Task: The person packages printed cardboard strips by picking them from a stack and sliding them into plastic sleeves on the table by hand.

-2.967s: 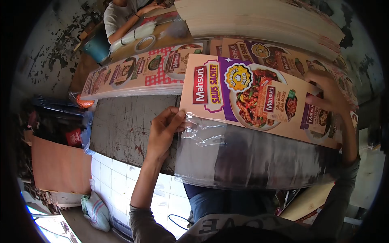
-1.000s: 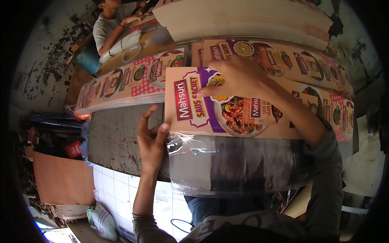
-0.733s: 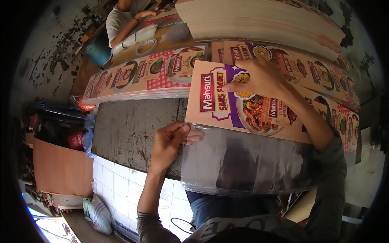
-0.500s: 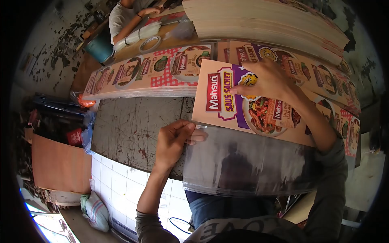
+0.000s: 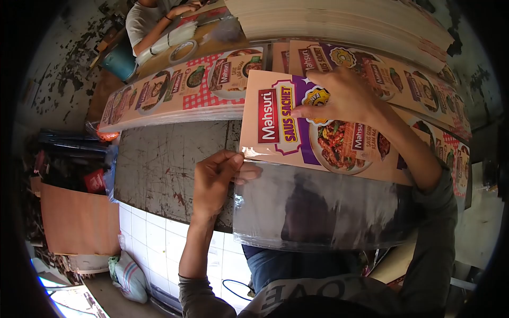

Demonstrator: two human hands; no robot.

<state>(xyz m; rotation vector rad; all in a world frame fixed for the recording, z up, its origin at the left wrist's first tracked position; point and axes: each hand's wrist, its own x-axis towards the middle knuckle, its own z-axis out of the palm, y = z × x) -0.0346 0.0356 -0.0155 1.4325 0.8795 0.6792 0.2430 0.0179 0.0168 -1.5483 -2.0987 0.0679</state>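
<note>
My left hand [image 5: 213,177] is closed in a pinch at the left corner of a clear plastic sleeve [image 5: 339,212], which hangs over the table's near edge. An orange printed card [image 5: 252,124] with purple and red lettering lies against the sleeve's upper edge. A shiny strip of plastic runs over the card's lower left edge. On the card's face, my right hand [image 5: 344,98] rests with thumb and forefinger spread apart; its other fingers are partly hidden.
Printed card stacks [image 5: 180,87] lie along the table's far side, with more cards [image 5: 424,87] at right. Behind rises a tall stack of board [image 5: 328,24]. A tape roll [image 5: 183,51] and another person's arm [image 5: 154,40] are at the back left. The scratched tabletop [image 5: 169,159] shows at left.
The view has shifted slightly. The card's lower edge now sits under a shiny strip of plastic at the left corner. My left hand still pinches the sleeve; my right hand stays on the card.
</note>
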